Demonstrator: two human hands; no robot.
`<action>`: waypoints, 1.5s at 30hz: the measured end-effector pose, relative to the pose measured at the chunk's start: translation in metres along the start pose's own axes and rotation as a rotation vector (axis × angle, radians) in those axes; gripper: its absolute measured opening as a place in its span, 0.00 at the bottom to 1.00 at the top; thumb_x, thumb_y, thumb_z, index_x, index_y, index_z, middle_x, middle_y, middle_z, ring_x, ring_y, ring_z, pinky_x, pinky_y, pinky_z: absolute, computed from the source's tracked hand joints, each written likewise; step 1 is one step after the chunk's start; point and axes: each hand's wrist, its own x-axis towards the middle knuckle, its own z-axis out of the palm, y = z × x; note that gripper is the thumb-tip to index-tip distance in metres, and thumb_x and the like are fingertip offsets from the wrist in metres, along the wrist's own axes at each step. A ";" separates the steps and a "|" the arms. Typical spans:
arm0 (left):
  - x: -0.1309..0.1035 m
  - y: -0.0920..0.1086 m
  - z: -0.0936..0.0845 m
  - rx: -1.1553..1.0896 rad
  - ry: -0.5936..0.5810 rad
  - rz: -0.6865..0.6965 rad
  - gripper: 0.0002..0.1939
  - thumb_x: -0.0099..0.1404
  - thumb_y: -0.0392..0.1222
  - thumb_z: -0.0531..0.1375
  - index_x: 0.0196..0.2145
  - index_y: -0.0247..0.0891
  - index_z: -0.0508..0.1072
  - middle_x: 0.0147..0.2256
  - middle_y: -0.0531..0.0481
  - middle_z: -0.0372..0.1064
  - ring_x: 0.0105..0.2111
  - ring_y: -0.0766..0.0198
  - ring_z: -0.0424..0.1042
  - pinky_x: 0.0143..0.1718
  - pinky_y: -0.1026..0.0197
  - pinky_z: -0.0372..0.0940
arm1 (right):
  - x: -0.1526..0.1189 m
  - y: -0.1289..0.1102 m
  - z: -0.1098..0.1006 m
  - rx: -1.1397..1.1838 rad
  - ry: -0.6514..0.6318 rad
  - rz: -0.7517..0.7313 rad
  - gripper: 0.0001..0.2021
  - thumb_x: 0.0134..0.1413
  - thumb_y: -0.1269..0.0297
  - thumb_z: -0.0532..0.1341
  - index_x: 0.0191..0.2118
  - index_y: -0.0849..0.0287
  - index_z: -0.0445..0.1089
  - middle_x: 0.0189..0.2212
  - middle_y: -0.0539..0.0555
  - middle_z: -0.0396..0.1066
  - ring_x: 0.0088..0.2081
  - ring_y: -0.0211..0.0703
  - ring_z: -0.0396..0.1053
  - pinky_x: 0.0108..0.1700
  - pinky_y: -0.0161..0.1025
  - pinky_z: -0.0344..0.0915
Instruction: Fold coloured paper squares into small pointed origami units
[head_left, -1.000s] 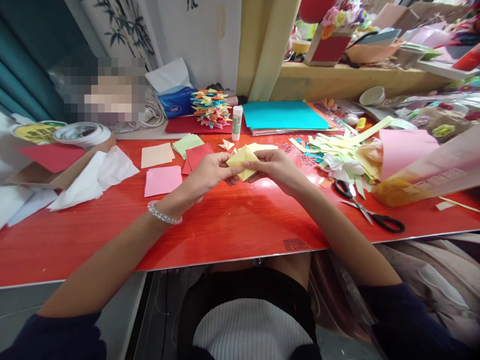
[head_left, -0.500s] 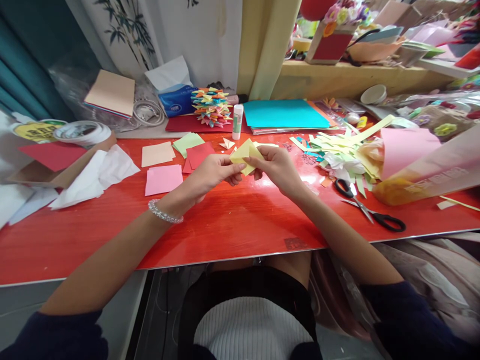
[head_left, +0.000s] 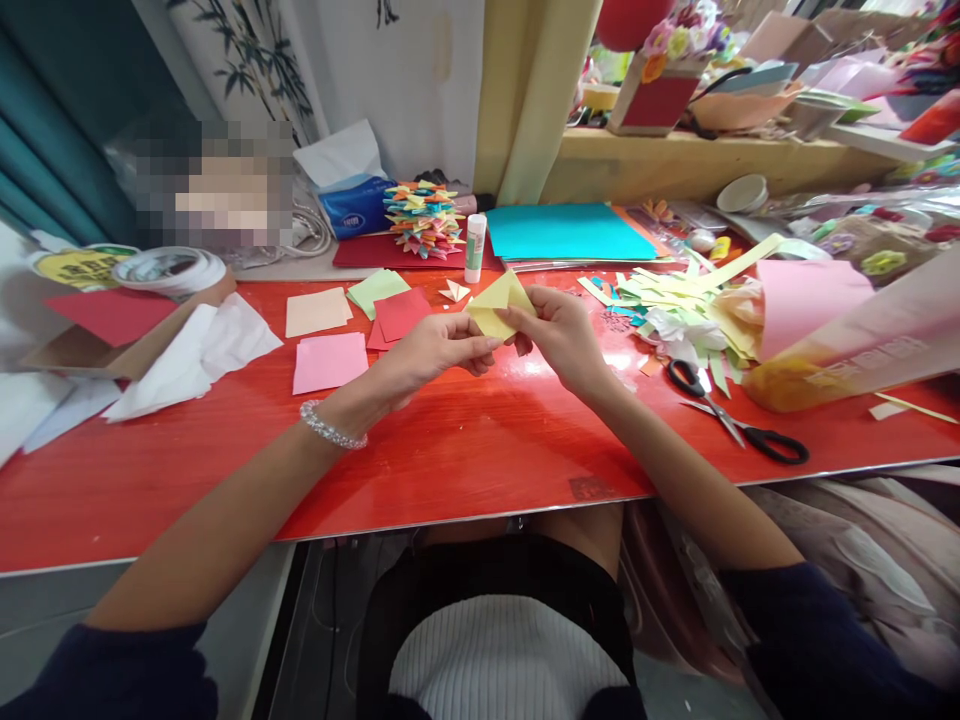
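A small piece of yellow paper (head_left: 495, 306), partly folded, is held up between both hands over the red table (head_left: 480, 430). My left hand (head_left: 442, 350) pinches its left side between thumb and fingers. On the right side, my right hand (head_left: 553, 330) grips the paper with the thumb on top. Just behind the hands lies a small folded cream and orange paper piece (head_left: 454, 291). A glue stick (head_left: 475, 248) stands upright behind that. Left of my left hand are squares of red paper (head_left: 403, 312), pink paper (head_left: 330, 362), green paper (head_left: 376, 290) and peach paper (head_left: 316, 310).
Black-handled scissors (head_left: 739, 415) lie at the right near a heap of paper strips (head_left: 690, 300). A colourful ball of folded paper (head_left: 424, 220) stands at the back beside a blue tissue pack (head_left: 356, 207). Teal sheets (head_left: 570, 232) are stacked behind. Rolls of tape (head_left: 169, 270) sit at the left.
The yellow paper has tilted and its shape has changed, its lower point no longer showing. My left fingers have shifted along its lower left edge. Both hands still hold it.
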 end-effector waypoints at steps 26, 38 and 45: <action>0.002 0.001 -0.009 -0.022 0.190 0.121 0.12 0.60 0.41 0.61 0.40 0.33 0.75 0.36 0.46 0.74 0.27 0.69 0.71 0.34 0.63 0.70 | 0.004 0.000 -0.007 0.283 -0.167 0.148 0.13 0.50 0.58 0.65 0.38 0.63 0.73 0.30 0.53 0.73 0.29 0.38 0.72 0.35 0.38 0.72; 0.003 -0.001 -0.011 -0.108 0.194 0.140 0.13 0.56 0.36 0.64 0.42 0.36 0.76 0.30 0.50 0.75 0.26 0.69 0.72 0.34 0.62 0.71 | 0.003 0.001 -0.008 0.357 -0.152 0.150 0.11 0.51 0.62 0.64 0.40 0.60 0.71 0.27 0.50 0.72 0.26 0.36 0.72 0.35 0.38 0.72; 0.005 -0.002 -0.014 -0.189 0.184 0.169 0.09 0.56 0.33 0.61 0.35 0.36 0.79 0.32 0.49 0.76 0.29 0.68 0.73 0.38 0.61 0.70 | 0.006 0.000 -0.014 0.484 -0.257 0.184 0.08 0.49 0.65 0.64 0.37 0.59 0.72 0.34 0.51 0.73 0.32 0.36 0.73 0.42 0.37 0.72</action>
